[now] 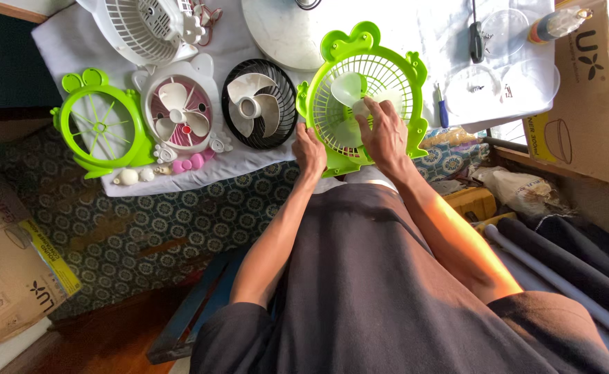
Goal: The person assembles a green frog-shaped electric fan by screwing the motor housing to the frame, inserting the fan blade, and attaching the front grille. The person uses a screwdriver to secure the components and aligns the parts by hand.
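Dark cloth over the person's lap fills the lower frame; both bare forearms run up from it to a green fan frame (362, 97) standing tilted at the near edge of the desk (415, 28). Left hand (309, 149) grips the frame's lower left rim, fingers closed around the edge. Right hand (383, 131) lies flat over the white grille, fingers (367, 111) bent and pinched on the hub of the pale fan blade (349, 88), which sits at the grille's centre, just above and left of the fingertips. Blade axis points out of the frame toward the camera, so the right hand is the nearer one to it; the left only steadies the rim. Left of this frame, on a white cloth (62, 41): a black fan (259, 102), a pink-and-white fan (180, 111), a second green frame (100, 125). A blue-handled screwdriver (442, 111) lies just right of the held frame.
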